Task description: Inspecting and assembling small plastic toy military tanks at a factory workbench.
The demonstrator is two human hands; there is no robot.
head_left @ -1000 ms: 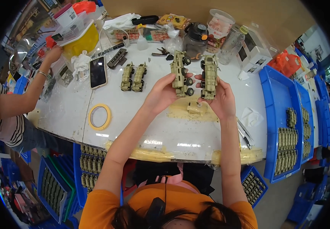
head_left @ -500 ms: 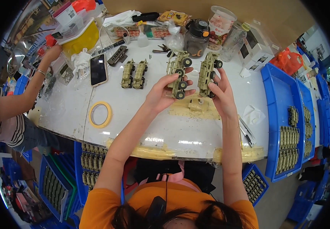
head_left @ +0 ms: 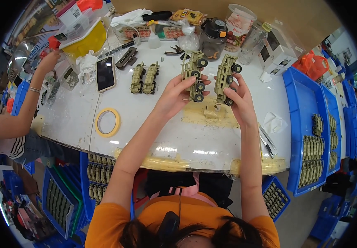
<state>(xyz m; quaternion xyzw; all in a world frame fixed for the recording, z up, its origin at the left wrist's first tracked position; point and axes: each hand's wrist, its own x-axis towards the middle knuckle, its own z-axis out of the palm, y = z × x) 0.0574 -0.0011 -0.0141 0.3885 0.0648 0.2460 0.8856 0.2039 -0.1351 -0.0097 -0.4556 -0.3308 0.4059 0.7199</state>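
Note:
My left hand (head_left: 175, 94) grips an olive toy military truck (head_left: 194, 74) with black wheels, held above the white table (head_left: 153, 136). My right hand (head_left: 238, 99) grips a second olive toy truck (head_left: 225, 77) just to the right of the first. Both trucks are tipped with their wheels facing me. Two more toy trucks (head_left: 144, 77) lie side by side on the table to the left. A small tan block (head_left: 214, 111) sits on a yellowish patch under my hands.
A roll of yellow tape (head_left: 107, 122) and a phone (head_left: 105, 73) lie on the left. Another person's arm (head_left: 29, 99) reaches in at far left. Blue trays (head_left: 306, 124) of olive trucks stand at the right; more sit below the table. Bottles, jars and boxes crowd the back edge.
Both hands have carried the two trucks a little farther from me, toward the back of the table. The other person's hand has barely shifted.

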